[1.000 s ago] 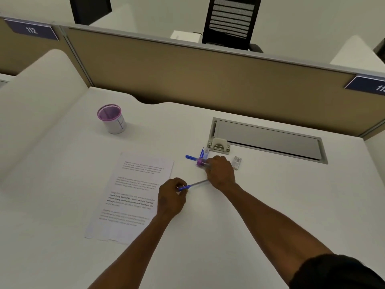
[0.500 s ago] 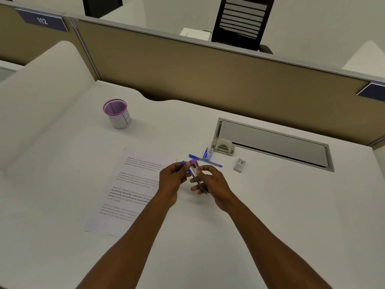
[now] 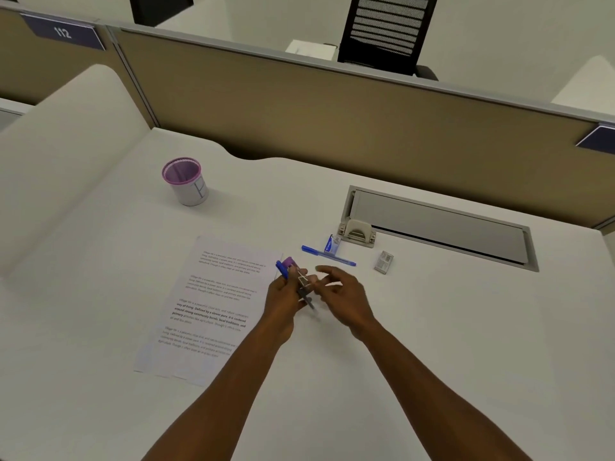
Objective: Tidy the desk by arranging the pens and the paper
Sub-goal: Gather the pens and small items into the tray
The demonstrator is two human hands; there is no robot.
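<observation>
Both forearms reach forward, hands close together at centre. Left hand (image 3: 283, 296) has fingers curled, gripping two pens (image 3: 294, 277). Right hand (image 3: 344, 296) just beside it, fingers loosely spread, holding nothing.

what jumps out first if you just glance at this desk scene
The left hand at the centre grips a bunch of pens, while the right hand hovers open beside it. A printed sheet of paper lies just left of them, and a purple-rimmed pen cup stands farther back on the left.

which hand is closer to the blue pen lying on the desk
Right. The right hand is just below the blue pen; the left hand is farther left, gripping other pens.
</observation>
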